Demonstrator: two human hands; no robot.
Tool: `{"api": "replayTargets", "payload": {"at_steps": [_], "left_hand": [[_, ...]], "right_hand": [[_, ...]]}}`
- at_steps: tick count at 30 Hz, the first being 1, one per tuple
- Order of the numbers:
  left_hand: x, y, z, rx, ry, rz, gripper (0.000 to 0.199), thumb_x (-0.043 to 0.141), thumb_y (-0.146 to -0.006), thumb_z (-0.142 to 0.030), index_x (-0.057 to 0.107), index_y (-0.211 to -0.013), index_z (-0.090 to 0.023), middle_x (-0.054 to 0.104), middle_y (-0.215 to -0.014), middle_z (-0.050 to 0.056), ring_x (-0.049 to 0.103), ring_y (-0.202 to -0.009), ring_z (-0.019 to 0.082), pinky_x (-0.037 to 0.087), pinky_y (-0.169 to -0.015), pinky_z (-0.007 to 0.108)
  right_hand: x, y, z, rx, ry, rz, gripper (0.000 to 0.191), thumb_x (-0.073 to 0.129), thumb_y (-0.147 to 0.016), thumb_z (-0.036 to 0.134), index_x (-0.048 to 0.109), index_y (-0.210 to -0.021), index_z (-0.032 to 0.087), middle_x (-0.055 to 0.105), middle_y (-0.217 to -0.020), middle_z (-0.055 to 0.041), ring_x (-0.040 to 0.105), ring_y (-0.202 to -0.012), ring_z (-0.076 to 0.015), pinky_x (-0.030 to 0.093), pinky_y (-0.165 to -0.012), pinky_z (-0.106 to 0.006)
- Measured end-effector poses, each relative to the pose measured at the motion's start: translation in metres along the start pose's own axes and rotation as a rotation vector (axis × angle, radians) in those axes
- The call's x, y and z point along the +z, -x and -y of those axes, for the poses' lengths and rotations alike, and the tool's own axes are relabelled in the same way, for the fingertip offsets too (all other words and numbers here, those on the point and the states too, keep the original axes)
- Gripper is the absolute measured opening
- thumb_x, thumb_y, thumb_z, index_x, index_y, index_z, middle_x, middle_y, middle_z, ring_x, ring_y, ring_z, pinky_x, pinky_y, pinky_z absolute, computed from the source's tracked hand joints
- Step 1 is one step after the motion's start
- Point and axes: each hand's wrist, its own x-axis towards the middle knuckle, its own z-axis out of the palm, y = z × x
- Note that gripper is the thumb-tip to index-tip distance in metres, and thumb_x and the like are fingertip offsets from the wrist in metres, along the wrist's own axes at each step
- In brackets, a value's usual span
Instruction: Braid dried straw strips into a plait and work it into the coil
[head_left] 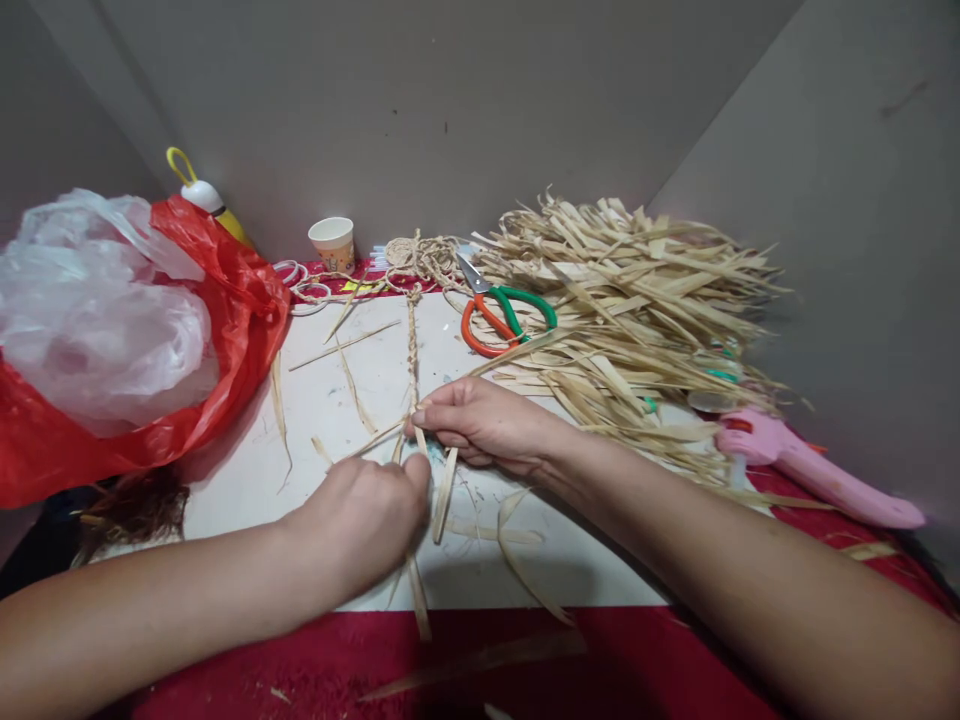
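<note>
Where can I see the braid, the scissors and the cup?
Braid (412, 348), head view: on the middle of its plaited length.
Scissors (508, 311), head view: on the green handle.
Cup (332, 250), head view: on its outer side, below the rim.

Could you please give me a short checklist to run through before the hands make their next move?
1. Right hand at the near end of the braid: ok, it pinches there.
2. Number of strands in the left hand: cannot tell, the curled hand hides them.
3. Scissors out of the way: ok, they lie beyond both hands.
4. White board free of loose strips: not ok, several lie on it.
5. Paper cup upright: ok.
</note>
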Motion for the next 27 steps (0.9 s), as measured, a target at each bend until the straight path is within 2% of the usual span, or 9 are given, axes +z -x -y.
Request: {"api": "replayTargets", "payload": {"at_steps": [3,4,7,8,10,11,14,18,27], "left_hand": [[-0.015,0.018,0.009,0.067,0.311,0.046,0.034,0.032,-0.091,-0.033,0.060,-0.078,-0.019,0.062,-0.059,0.006,0.055,-0.050,0.017,0.037,-0.049,0.027],[-0.021,0.021,0.015,0.044,0.440,-0.011,0.035,0.034,-0.091,-0.037,0.059,-0.074,-0.019,0.061,-0.060,0.004,0.054,-0.052,0.014,0.038,-0.052,0.026],[-0.033,0.014,0.037,-0.151,0.720,-0.442,0.023,0.048,-0.085,-0.035,0.061,-0.093,-0.018,0.064,-0.080,0.003,0.057,-0.073,0.014,0.043,-0.067,0.025],[-0.033,0.007,0.043,-0.191,0.839,-0.469,0.028,0.054,-0.082,-0.032,0.058,-0.105,-0.017,0.064,-0.090,0.004,0.058,-0.080,0.014,0.043,-0.072,0.026],[-0.027,-0.012,0.051,-0.207,1.172,-0.290,0.036,0.062,-0.072,-0.025,0.056,-0.107,-0.016,0.063,-0.096,0.004,0.058,-0.080,0.012,0.044,-0.073,0.025],[-0.021,-0.022,0.053,-0.182,1.358,-0.142,0.033,0.063,-0.070,-0.021,0.057,-0.101,-0.014,0.063,-0.091,0.003,0.059,-0.077,0.011,0.044,-0.072,0.024],[-0.006,-0.044,0.052,-0.116,1.697,0.086,0.008,0.056,-0.072,-0.019,0.056,-0.077,-0.013,0.054,-0.063,-0.001,0.050,-0.053,0.006,0.038,-0.052,0.020],[0.001,-0.051,0.050,-0.146,1.599,0.066,0.009,0.052,-0.071,-0.019,0.053,-0.063,-0.015,0.036,-0.046,-0.008,0.021,-0.036,0.003,0.012,-0.036,0.021],[0.000,-0.051,0.051,-0.158,1.366,-0.023,0.015,0.050,-0.074,-0.023,0.057,-0.063,-0.015,0.039,-0.047,-0.007,0.027,-0.042,0.005,0.019,-0.042,0.022]], "right_hand": [[-0.005,-0.001,0.001,0.008,-0.015,0.029,0.011,0.059,-0.076,0.021,0.060,-0.072,0.011,0.034,-0.037,0.0107,0.018,-0.028,-0.0009,0.010,-0.029,-0.015],[-0.007,-0.001,0.001,0.008,-0.023,0.041,0.012,0.060,-0.075,0.022,0.059,-0.072,0.011,0.034,-0.037,0.0107,0.017,-0.028,-0.0010,0.010,-0.029,-0.015],[-0.010,-0.003,-0.001,0.002,-0.037,0.075,0.015,0.065,-0.072,0.025,0.059,-0.072,0.012,0.034,-0.038,0.0109,0.017,-0.030,-0.0008,0.010,-0.030,-0.015],[-0.010,-0.003,-0.001,-0.003,-0.036,0.081,0.017,0.066,-0.071,0.026,0.058,-0.072,0.012,0.034,-0.038,0.0111,0.016,-0.030,-0.0006,0.010,-0.030,-0.015],[-0.010,-0.004,-0.001,-0.010,-0.034,0.077,0.021,0.069,-0.069,0.029,0.057,-0.070,0.012,0.033,-0.039,0.0115,0.016,-0.031,-0.0004,0.010,-0.031,-0.015],[-0.010,-0.004,-0.002,-0.010,-0.031,0.073,0.023,0.070,-0.068,0.030,0.055,-0.069,0.013,0.033,-0.039,0.0117,0.017,-0.031,-0.0003,0.010,-0.031,-0.015],[-0.011,-0.003,-0.001,0.007,-0.006,0.062,0.027,0.071,-0.067,0.030,0.049,-0.064,0.014,0.033,-0.040,0.0117,0.016,-0.031,-0.0001,0.009,-0.031,-0.015],[-0.013,-0.004,-0.001,0.030,0.088,0.076,0.027,0.070,-0.069,0.034,0.049,-0.068,0.016,0.030,-0.040,0.0126,0.014,-0.031,-0.0011,0.008,-0.032,-0.017],[-0.012,0.000,-0.002,-0.158,0.684,-0.069,0.032,0.054,-0.082,0.037,0.046,-0.059,0.015,0.033,-0.050,0.0063,0.026,-0.046,-0.0052,0.018,-0.044,-0.020]]}}
